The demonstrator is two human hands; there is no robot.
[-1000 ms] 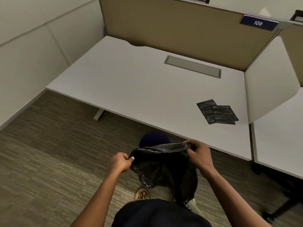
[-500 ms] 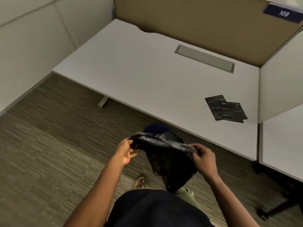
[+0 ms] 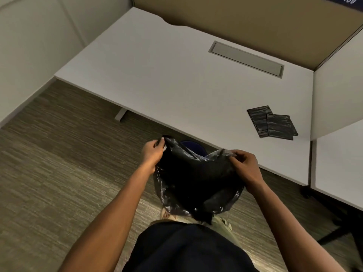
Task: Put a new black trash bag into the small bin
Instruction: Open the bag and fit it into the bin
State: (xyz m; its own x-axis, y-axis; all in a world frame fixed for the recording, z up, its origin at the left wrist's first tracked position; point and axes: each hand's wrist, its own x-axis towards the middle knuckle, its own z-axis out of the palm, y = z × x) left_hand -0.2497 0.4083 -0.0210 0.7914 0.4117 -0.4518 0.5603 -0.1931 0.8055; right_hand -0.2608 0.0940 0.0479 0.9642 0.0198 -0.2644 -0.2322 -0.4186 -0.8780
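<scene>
I note the left hand (image 3: 152, 154) and right hand (image 3: 244, 166) each pinching the rim of the crinkled black plastic trash bag (image 3: 196, 181), mouth spread between them; the small dark-blue bin (image 3: 193, 147) sits just beyond, below, nearer the left hand.

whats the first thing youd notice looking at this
The black trash bag held up in the middle of the view, its mouth pinched by the left hand and the right hand. Just behind it, the dark blue bin peeks out by the edge of the white desk. Folded black bags lie on the desk's right side.
</scene>
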